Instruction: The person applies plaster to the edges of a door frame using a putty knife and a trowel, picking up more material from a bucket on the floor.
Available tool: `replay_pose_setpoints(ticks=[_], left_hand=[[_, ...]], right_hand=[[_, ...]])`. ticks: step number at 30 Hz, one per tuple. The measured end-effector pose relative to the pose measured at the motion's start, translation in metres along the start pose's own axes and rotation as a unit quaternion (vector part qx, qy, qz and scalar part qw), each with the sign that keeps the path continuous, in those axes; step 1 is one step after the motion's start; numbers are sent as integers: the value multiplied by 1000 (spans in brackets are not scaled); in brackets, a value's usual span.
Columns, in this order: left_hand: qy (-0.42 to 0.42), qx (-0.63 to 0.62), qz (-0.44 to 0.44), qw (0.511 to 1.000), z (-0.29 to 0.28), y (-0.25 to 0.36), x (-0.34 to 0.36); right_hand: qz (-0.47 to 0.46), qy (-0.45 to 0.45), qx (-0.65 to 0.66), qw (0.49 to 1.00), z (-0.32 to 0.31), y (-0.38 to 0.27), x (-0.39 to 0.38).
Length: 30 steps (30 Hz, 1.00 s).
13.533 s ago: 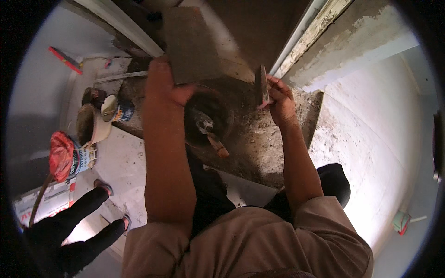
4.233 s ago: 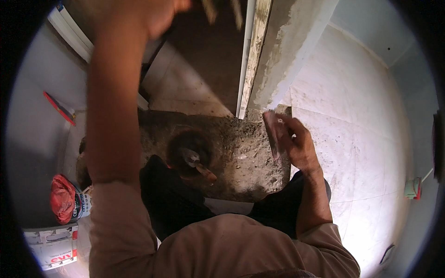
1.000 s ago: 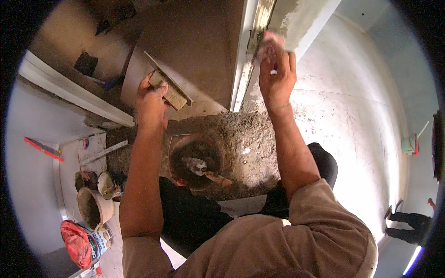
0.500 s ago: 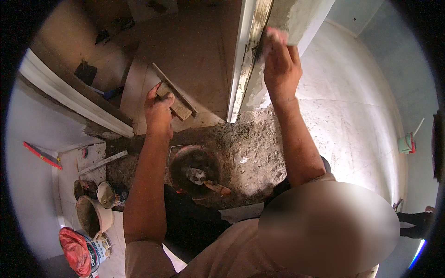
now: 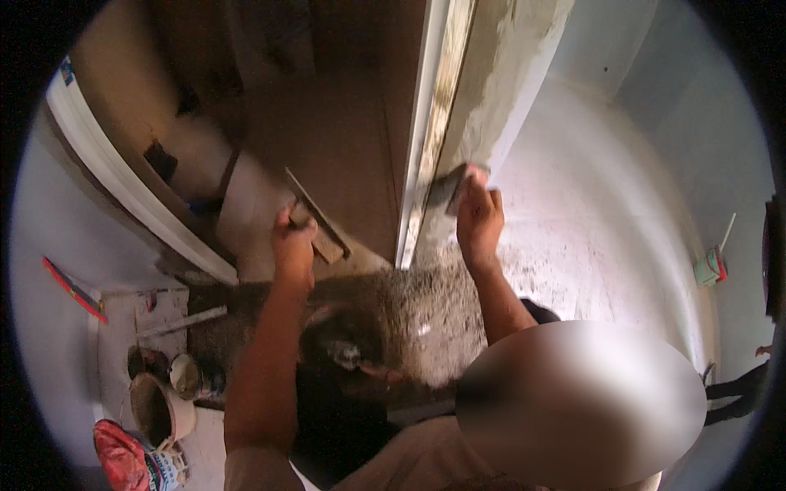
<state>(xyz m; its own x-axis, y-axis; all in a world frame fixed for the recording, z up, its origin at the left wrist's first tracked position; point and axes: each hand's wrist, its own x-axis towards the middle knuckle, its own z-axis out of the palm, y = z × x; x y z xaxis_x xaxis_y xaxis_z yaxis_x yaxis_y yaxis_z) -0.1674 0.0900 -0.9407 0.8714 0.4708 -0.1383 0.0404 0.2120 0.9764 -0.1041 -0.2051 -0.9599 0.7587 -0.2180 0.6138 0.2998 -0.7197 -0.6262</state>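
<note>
My left hand (image 5: 292, 250) is closed round the block grip of a wooden float (image 5: 319, 214), whose thin board is seen edge-on. It is held out over the floor, left of the door frame (image 5: 417, 155). My right hand (image 5: 481, 221) grips a flat grey trowel (image 5: 444, 190) laid against the wall end (image 5: 475, 123) beside the frame. Wet-looking grey plaster covers part of that surface. Below, between my arms, a dark round bucket (image 5: 323, 323) holds a trowel (image 5: 348, 356) with a wooden handle, blurred and in shadow.
Rough, dirt-covered ground (image 5: 434, 319) lies beneath the frame. At lower left are a mortar-stained bucket (image 5: 176, 413), smaller tubs (image 5: 185, 376), a red cloth or bag (image 5: 119, 454) and a pale straight strip (image 5: 184, 321). A red-edged tool (image 5: 74, 288) lies by the left wall. Far right stands a small pot (image 5: 711, 268).
My right hand has come down along the wall end with the trowel, toward me. My left hand with the float sits lower in view, as does much of the scene.
</note>
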Motion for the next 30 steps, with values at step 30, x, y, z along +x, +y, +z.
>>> replay_pose_setpoints(ticks=[30], left_hand=[[-8,-23,-23,999,4,-37,33]], right_hand=[[-275,232,-32,932,-87,-105,183]])
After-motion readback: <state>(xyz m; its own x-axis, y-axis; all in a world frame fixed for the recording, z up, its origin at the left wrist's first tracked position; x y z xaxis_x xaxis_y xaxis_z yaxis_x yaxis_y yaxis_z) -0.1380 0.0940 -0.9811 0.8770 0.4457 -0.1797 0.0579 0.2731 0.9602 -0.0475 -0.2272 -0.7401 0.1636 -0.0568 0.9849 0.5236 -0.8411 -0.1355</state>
